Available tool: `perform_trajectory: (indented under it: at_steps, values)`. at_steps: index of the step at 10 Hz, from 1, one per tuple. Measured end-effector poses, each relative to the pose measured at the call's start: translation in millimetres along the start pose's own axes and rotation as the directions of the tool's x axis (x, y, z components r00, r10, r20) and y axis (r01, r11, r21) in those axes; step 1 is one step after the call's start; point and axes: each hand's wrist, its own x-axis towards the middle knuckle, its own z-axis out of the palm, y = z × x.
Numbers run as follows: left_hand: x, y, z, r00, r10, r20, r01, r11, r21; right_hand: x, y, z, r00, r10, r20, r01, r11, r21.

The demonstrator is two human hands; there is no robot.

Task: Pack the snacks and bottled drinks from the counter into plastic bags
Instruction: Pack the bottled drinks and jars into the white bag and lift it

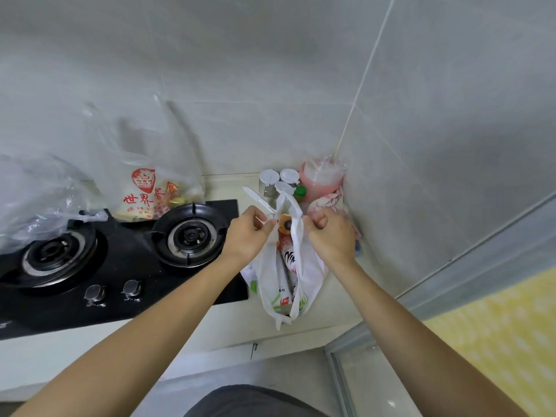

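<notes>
A white plastic bag (270,284) stands on the pale counter (337,308) just right of the stove. Inside it shows a bottle with an orange cap (285,224) and a printed label. My left hand (248,233) pinches the bag's left handle, and my right hand (329,233) grips the right handle; both handles (290,206) rise between my fists above the bottle. A clear plastic bag with red print (147,191) holding snacks leans on the wall behind the stove. Another clear bag (36,200) lies at the far left over the left burner.
A black two-burner gas stove (120,254) fills the counter's left part. In the back corner stand white-lidded jars (278,182), a green-capped bottle (300,192), a pink stack of cups (322,177) and a patterned cloth (331,203). A glass door frame (346,371) runs at lower right.
</notes>
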Motion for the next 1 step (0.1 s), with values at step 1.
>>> perform_trajectory:
  at_steps: [1]
  values:
    - [-15.8, 11.1, -10.8, 0.998, 0.04, -0.057, -0.039, 0.999, 0.014, -3.5, -1.6, -7.3, 0.997, -0.07, 0.009, 0.07, 0.997, 0.038]
